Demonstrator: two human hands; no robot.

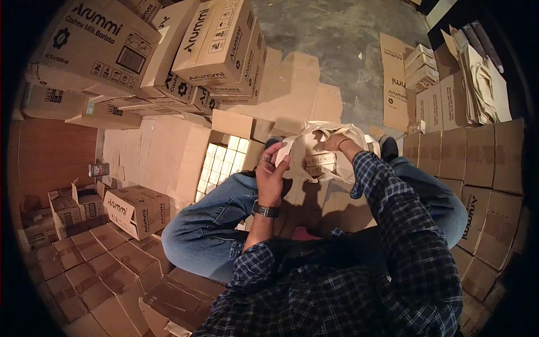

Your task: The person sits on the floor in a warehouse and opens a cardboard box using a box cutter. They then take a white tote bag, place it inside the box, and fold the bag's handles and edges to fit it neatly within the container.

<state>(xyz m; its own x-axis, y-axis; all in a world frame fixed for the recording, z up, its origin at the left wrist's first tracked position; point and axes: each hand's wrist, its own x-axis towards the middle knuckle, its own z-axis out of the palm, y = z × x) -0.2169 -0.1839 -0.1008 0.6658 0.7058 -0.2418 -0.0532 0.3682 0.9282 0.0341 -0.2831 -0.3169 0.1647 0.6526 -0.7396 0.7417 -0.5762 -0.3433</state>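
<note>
Between my legs stands a cream cloth bag (342, 175) with its mouth open. Small pale cartons (321, 162) lie inside it. My left hand (273, 175) is at the bag's left side, pinching the rim between thumb and fingers. Reaching into the mouth from the right, my right hand (336, 142) has its fingers bent above the cartons; what they grip, if anything, is lost in shadow. By my left knee, an open cardboard box (188, 163) holds rows of small pale cartons (224, 163).
Large cardboard boxes (216, 42) are stacked at the far left. More closed boxes (90, 264) fill the near left, and a wall of boxes (477, 163) stands on the right. Folded cream bags (485, 90) are piled at the far right. Flattened cardboard (292, 84) covers part of the concrete floor (337, 39).
</note>
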